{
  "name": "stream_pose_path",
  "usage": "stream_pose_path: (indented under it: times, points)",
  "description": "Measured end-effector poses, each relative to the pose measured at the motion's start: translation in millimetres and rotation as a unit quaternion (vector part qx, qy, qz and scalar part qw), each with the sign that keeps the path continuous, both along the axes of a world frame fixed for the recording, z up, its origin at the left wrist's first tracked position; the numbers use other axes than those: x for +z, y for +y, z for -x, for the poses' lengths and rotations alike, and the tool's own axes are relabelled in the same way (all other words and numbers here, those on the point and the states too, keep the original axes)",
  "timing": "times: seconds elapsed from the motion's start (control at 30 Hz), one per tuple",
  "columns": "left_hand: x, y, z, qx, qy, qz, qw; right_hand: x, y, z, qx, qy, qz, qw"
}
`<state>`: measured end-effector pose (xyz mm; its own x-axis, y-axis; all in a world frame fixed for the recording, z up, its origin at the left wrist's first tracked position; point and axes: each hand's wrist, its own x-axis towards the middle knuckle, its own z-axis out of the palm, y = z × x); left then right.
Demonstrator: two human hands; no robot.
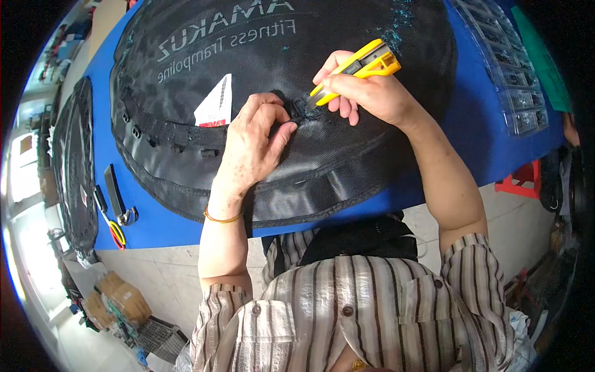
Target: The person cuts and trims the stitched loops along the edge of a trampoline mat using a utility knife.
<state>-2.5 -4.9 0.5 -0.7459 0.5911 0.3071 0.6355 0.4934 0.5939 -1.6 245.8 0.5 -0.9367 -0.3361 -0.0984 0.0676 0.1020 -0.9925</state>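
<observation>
A large black mesh trampoline mat with grey printed lettering lies under both my hands. My left hand is closed, thumb and fingers pinching a black strap that runs across the mat. In my right hand is a yellow utility knife, its tip pointing down toward the strap by my left fingertips. Around the tip lie dark thread scraps; whether the blade touches the strap I cannot tell. A white label with a red band lies left of my hands.
The mat rests on a blue table. At its left edge are scissors with red and yellow handles and a black bar-shaped object. A clear compartment case lies right. Another folded black mat is far left. A red stool stands below.
</observation>
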Motion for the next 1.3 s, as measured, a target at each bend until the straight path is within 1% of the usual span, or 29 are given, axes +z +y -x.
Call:
stream_pose_path:
  times: [0.13, 0.2, 0.27, 0.6, 0.7, 0.8, 0.87, 0.93, 1.0, 1.1, 1.23, 1.3]
  points:
    - [0, 0, 1, -0.001, -0.014, -0.006, 1.0, 0, 1, 1, 0.004, 0.008, -0.006, 1.0]
    - [2, 0, 2, 0.013, -0.071, -0.017, 0.997, -1, 0, 0, 0.003, 0.006, -0.007, 1.0]
    - [0, -2, 4, 0.011, -0.073, -0.02, 0.997, -3, -3, -1, -0.018, 0.034, 0.019, 0.999]
    - [1, -1, 5, 0.012, -0.103, -0.026, 0.994, -1, -2, -3, -0.016, 0.055, -0.002, 0.998]
    - [-1, -2, 6, 0.001, -0.076, -0.032, 0.997, 2, -2, -3, -0.012, 0.051, 0.0, 0.999]
    - [-1, -1, 6, -0.003, -0.07, -0.043, 0.997, 10, -4, -6, -0.018, 0.044, -0.026, 0.999]
    - [1, 0, 5, 0.0, -0.076, -0.046, 0.996, 10, -7, -8, -0.035, 0.067, -0.036, 0.997]
    - [2, 0, 4, 0.002, -0.081, -0.049, 0.996, 11, -5, -7, -0.029, 0.07, -0.028, 0.997]
    - [2, 0, 4, -0.006, -0.073, -0.049, 0.996, 11, -2, -6, 0.002, 0.07, -0.057, 0.996]
    - [0, -1, 3, -0.004, -0.077, -0.049, 0.996, 9, -2, -5, -0.006, 0.058, -0.049, 0.997]
    - [1, -1, 3, -0.006, -0.064, -0.054, 0.996, 6, -2, -4, -0.029, 0.069, -0.038, 0.996]
    - [0, 0, 2, 0.001, -0.065, -0.039, 0.997, 1, -3, -3, -0.041, 0.077, -0.017, 0.996]
